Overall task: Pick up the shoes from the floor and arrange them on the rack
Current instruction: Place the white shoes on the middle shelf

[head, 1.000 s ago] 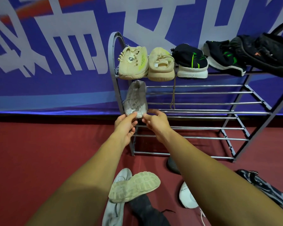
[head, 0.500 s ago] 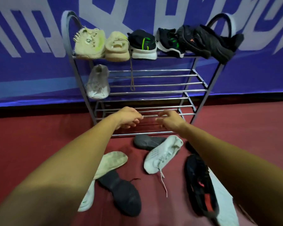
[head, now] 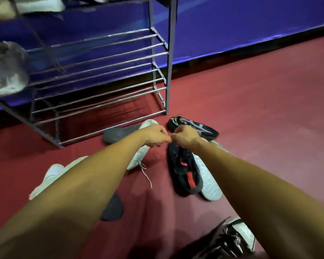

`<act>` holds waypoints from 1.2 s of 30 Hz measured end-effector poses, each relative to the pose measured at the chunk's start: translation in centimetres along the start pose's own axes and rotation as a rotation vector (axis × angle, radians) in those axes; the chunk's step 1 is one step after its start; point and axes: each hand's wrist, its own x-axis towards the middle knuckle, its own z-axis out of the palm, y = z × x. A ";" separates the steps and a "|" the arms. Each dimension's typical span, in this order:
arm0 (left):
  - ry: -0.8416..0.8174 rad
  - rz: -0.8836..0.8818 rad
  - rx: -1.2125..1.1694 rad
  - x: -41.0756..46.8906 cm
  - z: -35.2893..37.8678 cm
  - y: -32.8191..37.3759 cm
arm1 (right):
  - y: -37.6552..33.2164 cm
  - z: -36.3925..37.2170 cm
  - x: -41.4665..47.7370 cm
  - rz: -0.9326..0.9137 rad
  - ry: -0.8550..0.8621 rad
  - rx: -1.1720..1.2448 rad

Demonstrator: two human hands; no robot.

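Knuckles of curled left hand (head: 155,135) and right hand (head: 186,137) nearly meet over a black sneaker (head: 183,171); whether either grips anything is unclear.

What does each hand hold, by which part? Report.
Cannot tell: left hand and right hand curl over the white shoe and black shoe; blur hides any grip.
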 end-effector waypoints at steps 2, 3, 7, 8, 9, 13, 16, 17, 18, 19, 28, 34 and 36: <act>-0.016 0.013 0.035 1.8 2.1 1.0 | 2.7 0.0 0.0 0.049 0.001 -0.040; -0.023 0.017 0.057 2.7 3.2 1.3 | 4.0 -0.2 0.1 0.072 0.004 -0.056; -0.086 0.037 0.097 6.3 7.2 2.0 | 8.5 -1.8 0.0 0.147 0.035 -0.088; -0.095 0.033 0.119 7.0 7.9 2.1 | 9.5 -2.2 0.0 0.144 0.029 -0.111; -0.099 0.027 0.139 7.7 8.6 2.1 | 10.4 -2.5 0.1 0.140 0.020 -0.140; -0.097 0.001 0.203 10.7 10.9 1.6 | 14.2 -3.1 0.9 0.252 0.038 -0.217; -0.077 -0.015 0.212 12.5 12.0 1.2 | 16.5 -2.9 1.8 0.299 0.039 -0.235; -0.054 -0.022 0.218 13.0 12.3 1.2 | 16.9 -2.8 2.0 0.310 0.039 -0.226; -0.025 -0.032 0.225 13.5 12.5 1.3 | 17.2 -2.7 2.2 0.325 0.040 -0.203; -0.001 -0.046 0.230 14.0 12.6 1.4 | 17.5 -2.6 2.5 0.334 0.044 -0.184; -0.016 -0.184 0.028 15.5 13.3 1.4 | 19.0 -2.2 3.7 0.397 0.033 -0.085; 0.136 -0.178 -0.240 15.1 12.5 1.9 | 18.3 -3.0 3.2 0.360 -0.045 -0.102; 0.161 -0.152 -0.276 14.2 11.2 2.0 | 17.5 -3.1 3.1 0.316 -0.050 -0.100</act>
